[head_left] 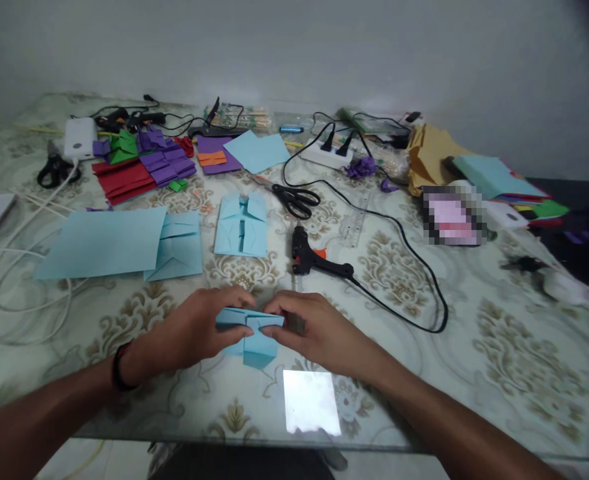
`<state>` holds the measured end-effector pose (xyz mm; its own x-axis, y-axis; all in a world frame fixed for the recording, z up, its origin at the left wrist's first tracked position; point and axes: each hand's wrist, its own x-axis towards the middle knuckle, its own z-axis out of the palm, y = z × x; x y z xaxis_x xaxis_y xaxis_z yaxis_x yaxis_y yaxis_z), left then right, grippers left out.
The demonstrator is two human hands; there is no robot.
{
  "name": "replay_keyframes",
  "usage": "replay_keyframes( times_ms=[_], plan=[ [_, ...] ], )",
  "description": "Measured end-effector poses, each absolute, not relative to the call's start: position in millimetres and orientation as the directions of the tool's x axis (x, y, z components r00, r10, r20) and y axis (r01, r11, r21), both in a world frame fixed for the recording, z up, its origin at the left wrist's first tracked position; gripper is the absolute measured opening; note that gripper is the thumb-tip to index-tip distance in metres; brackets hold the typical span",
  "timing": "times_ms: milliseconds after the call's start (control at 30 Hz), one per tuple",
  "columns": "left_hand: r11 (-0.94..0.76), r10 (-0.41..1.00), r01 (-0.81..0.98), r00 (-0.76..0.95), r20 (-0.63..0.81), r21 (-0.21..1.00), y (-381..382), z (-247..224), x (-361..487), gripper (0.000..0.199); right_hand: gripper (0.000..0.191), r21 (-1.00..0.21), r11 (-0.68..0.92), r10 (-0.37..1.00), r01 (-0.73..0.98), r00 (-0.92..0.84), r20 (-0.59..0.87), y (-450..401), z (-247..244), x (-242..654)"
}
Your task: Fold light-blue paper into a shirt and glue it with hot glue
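In the head view, above the near part of a pale, flower-patterned surface (424,373): pinching a folded piece of light-blue paper (261,347) at its two ends, with left hand (202,325) and right hand (319,330), thumbs on the near side and fingers bent behind. Creased crosswise into a long upper strip, slightly tilted, and parted by a short slit near the middle; bearing a squarish flap below, angled downward and paler toward the left. Covered at both ends by thumbs and palms, and hidden on the far side; cannot tell how many layers deep, nor whether touching or clear of the surface underneath. Lying flat just beyond: a light-blue folded paper rectangle with a central slit (241,227), near a black glue gun with an orange trigger (319,257). Partly covered, farther left, by a plain light-blue sheet (109,243): a creased light-blue paper piece (180,248). Pixelated beyond recognition at right: a pink, dark-edged object (452,217).
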<state>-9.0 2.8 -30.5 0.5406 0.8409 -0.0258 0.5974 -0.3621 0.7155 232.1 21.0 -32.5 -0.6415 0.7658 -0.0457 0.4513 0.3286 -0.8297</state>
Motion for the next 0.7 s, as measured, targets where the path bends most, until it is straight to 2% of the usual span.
replay_keyframes(
  times_ms=[67, 133, 333, 600, 700],
  plan=[
    [-0.316, 0.838, 0.602, 0.540, -0.082, 0.733, 2.6, -25.1, -8.4, 0.010, 0.004, -0.841, 0.300, 0.768, 0.451, -0.637, -0.067, 19.5, -32.6, 230.7],
    [-0.269, 0.845, 0.611, 0.521, -0.122, 0.745, 2.5, -20.9, -8.2, 0.022, 0.009, -0.846, 0.284, 0.767, 0.451, -0.637, -0.082, 18.2, -33.0, 229.2],
    [-0.135, 0.799, 0.541, 0.555, -0.232, 0.830, 4.5, -17.2, -8.8, 0.036, 0.033, -0.895, 0.182, 0.782, 0.408, -0.611, -0.119, 17.4, -29.8, 228.4],
    [-0.103, 0.719, 0.386, 0.665, -0.199, 0.917, 5.8, -22.3, -10.9, 0.048, 0.041, -0.930, 0.117, 0.757, 0.349, -0.637, -0.144, 19.6, -26.7, 229.9],
    [-0.080, 0.707, 0.400, 0.668, -0.231, 0.913, 4.8, -20.9, -10.2, 0.047, 0.044, -0.939, 0.117, 0.750, 0.323, -0.648, -0.130, 19.1, -26.2, 228.6]
  ],
)
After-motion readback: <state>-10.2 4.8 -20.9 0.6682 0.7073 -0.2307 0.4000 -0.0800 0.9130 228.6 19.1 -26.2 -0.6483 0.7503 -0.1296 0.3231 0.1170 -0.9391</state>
